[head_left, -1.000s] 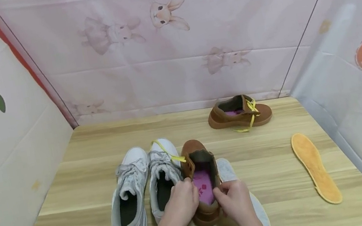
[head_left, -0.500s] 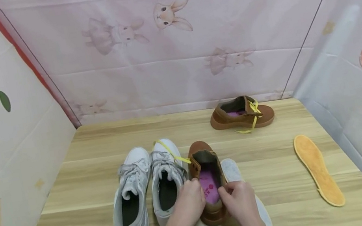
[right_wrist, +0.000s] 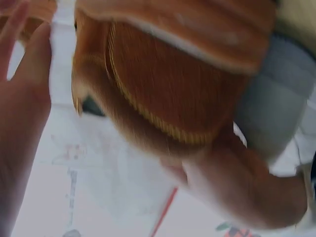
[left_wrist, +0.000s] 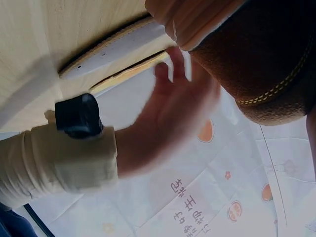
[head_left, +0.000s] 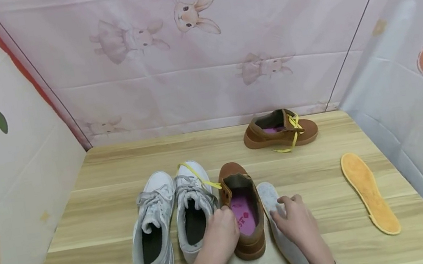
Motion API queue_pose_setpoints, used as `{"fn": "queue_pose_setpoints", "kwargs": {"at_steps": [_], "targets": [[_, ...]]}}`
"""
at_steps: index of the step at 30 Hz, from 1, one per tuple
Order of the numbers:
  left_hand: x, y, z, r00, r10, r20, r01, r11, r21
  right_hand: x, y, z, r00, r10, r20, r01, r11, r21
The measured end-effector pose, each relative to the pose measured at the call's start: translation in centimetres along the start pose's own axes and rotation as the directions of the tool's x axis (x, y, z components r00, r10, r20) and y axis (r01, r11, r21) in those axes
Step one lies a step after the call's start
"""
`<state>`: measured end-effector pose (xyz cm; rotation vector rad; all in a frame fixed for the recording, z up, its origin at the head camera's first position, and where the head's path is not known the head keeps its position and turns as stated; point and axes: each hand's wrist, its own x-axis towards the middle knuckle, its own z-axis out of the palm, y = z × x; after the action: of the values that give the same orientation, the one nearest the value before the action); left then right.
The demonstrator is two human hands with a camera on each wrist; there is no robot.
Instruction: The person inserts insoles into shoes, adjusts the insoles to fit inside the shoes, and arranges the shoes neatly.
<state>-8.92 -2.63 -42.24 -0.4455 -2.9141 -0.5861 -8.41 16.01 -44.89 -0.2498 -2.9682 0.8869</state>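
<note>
A brown shoe (head_left: 252,247) with a pink insole (head_left: 245,220) inside stands toe away from me, its yellow lace (head_left: 199,177) trailing left over a white sneaker. My left hand (head_left: 220,229) grips the left side of its collar with curled fingers; in the right wrist view the same left hand (right_wrist: 229,180) shows beyond the brown heel. To the shoe's right, my right hand (head_left: 297,220) hovers over a grey insole (head_left: 269,193), fingers loosely bent and holding nothing. The left wrist view shows the right hand (left_wrist: 170,106) blurred beside the shoe, with insole edges behind it.
Two white sneakers, one outer (head_left: 154,235) and one inner (head_left: 195,247), stand left of the brown shoe. Another brown shoe (head_left: 256,139) with yellow laces sits at the back right. An orange insole (head_left: 368,192) lies on the wooden tabletop (head_left: 324,178) at right. Printed cloth walls enclose three sides.
My right hand has let go of the brown shoe's right collar edge and moved right, over the grey insole. My left hand stays on the collar's left side.
</note>
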Motion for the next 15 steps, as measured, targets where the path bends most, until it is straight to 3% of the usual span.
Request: {"fn": "queue_pose_setpoints", "kwargs": {"at_steps": [4, 9, 15], "targets": [[0.0, 0.0, 0.0, 1.0, -0.006, 0.008, 0.006, 1.0, -0.001, 0.5, 1.0, 0.9, 0.993, 0.072, 0.089, -0.068, 0.997, -0.044], [0.1, 0.0, 0.1, 0.999, -0.017, 0.033, 0.017, 1.0, -0.009, 1.0, 1.5, 1.6, 0.99, 0.12, 0.08, -0.119, 0.993, -0.017], [0.1, 0.0, 0.1, 0.998, -0.04, 0.058, 0.04, 0.999, -0.011, 1.4, 1.8, 1.4, 0.988, 0.107, 0.114, -0.108, 0.994, 0.008]]}}
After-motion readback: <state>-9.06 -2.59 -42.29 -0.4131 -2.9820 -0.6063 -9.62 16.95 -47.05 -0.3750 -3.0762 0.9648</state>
